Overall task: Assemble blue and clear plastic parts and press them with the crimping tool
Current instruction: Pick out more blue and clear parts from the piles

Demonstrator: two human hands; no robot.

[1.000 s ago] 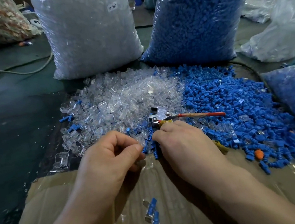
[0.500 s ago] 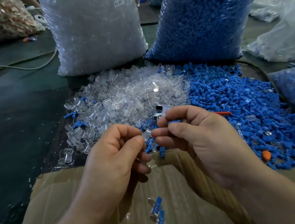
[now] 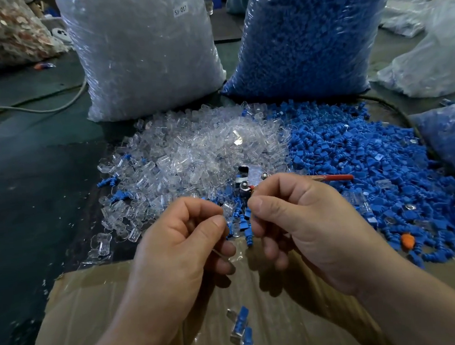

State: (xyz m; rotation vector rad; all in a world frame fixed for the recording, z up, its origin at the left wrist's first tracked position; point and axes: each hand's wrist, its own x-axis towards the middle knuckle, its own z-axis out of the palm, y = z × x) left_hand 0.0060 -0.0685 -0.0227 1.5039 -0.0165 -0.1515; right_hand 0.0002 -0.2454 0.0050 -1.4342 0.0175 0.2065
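Two hands meet close together, knuckles nearly touching, over the near edge of the loose stock. Left hand (image 3: pixel 183 247): thumb pressed against forefinger in a narrow grip on what appears to be a clear part (image 3: pixel 219 252), of which only a sliver shows below the thumb. Right hand (image 3: pixel 303 229): fingers curled tight. Whether this grip holds a blue piece cannot be told, as the fingers hide it.

Just beyond the right grip lies the crimping tool (image 3: pixel 252 175), its red handle running off to the right over the blue pile (image 3: pixel 357 161). Beyond the left grip spreads the clear pile (image 3: pixel 192 159). Nearer the person than both grips, two finished assemblies (image 3: pixel 241 324) lie on cardboard (image 3: pixel 303 325).

Handling, as judged: the parts look light, rigid and smooth, so they are probably slippery and apt to flick from a loose pinch. The clear part is best taken across its flat sides near the closed end, leaving the open mouth free for the blue insert. Its thin wall may crack under an off-centre squeeze. The tool is best taken by its red handle.
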